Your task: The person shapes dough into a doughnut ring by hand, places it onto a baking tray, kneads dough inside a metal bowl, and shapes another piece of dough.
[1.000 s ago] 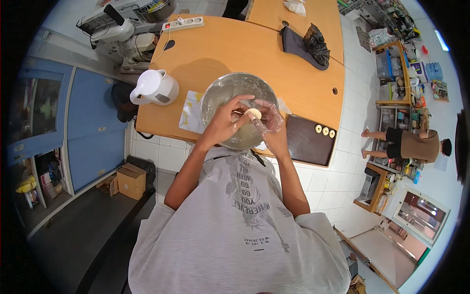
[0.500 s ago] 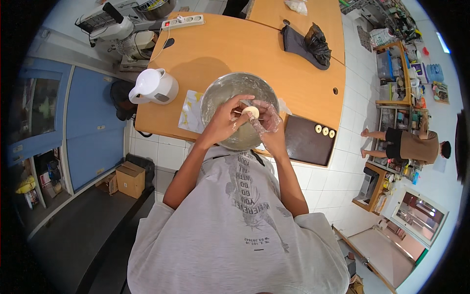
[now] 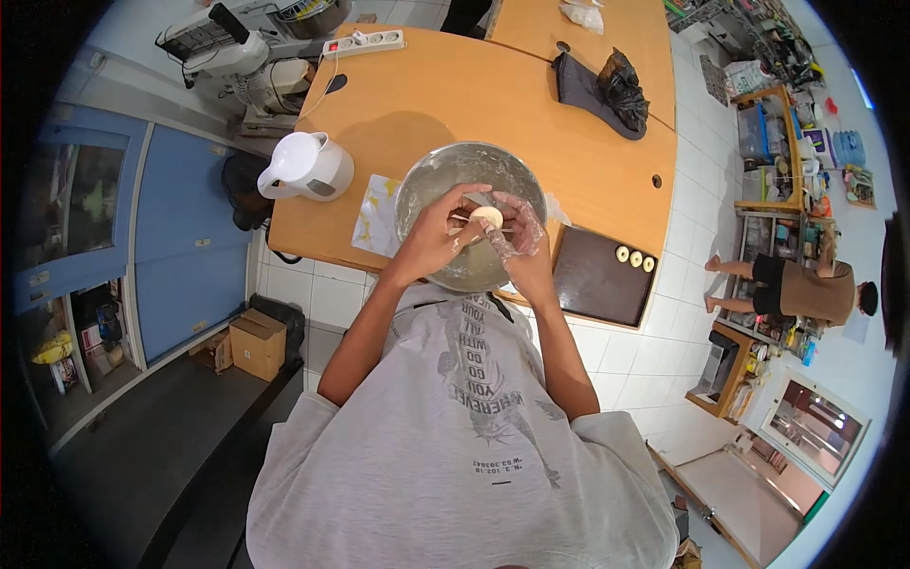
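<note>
Over a steel mixing bowl [image 3: 517, 171], a small round piece of pale dough [image 3: 487, 216] is pinched between my two hands. A thin pale stick [image 3: 459, 218] seems to pass through the dough, with its ends showing on both sides. My left hand [image 3: 437, 235] is closed at the left of the dough, thumb against it. On the other side, my right hand [image 3: 528, 248] is dusted with flour, its fingers curled round the dough. On a dark baking tray [image 3: 597, 289] to the right lie three small dough rings [image 3: 636, 258].
A white pitcher [image 3: 308, 169] and a patterned paper sheet [image 3: 377, 216] are left of the bowl. Farther back on the wooden table [image 3: 455, 85] are a power strip [image 3: 364, 43] and a black plastic bag [image 3: 621, 93]. A person [image 3: 815, 289] stands by shelves at right.
The whole view has shifted slightly, carrying everything a little to the right. My hands keep the dough over the bowl, with almost no change in grip.
</note>
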### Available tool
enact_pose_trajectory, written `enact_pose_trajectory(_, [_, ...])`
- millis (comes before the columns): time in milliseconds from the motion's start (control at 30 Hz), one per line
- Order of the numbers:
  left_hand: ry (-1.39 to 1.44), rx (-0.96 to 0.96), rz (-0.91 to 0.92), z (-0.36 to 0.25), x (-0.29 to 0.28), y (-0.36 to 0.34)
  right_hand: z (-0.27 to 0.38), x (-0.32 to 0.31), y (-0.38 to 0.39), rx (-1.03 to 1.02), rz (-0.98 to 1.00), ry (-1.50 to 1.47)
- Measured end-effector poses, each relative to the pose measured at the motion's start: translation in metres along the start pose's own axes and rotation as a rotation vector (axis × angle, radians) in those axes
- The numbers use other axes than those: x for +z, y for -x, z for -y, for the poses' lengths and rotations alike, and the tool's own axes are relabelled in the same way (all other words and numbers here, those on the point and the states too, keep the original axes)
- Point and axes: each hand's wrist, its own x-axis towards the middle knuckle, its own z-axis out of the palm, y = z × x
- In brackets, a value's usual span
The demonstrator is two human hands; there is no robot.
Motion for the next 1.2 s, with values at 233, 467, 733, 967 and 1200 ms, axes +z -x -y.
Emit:
enact_pose_trajectory(233, [-0.143,0.012,-0.049,-0.004,-0.003,-0.002,0.01,-0.001,-0.006,0.008,0.019,0.1])
enact_pose_trajectory(467, [-0.1,-0.027,0.04,-0.006,-0.006,-0.002,-0.002,-0.001,-0.005,-0.03,-0.02,-0.026])
enact_pose_trajectory(733, [-0.158,0.009,-0.011,-0.011,0.002,-0.005,0.003,0.002,-0.002,-0.018,-0.018,0.079])
enact_pose_trajectory(967, [-0.22,-0.01,0.075,-0.016,-0.004,-0.005,0.003,-0.001,-0.005,-0.014,-0.068,-0.031])
enact_pose_trajectory(1200, [-0.161,-0.011,0.037,-0.019,-0.004,-0.006,0.003,0.004,0.0,0.052,-0.071,-0.016])
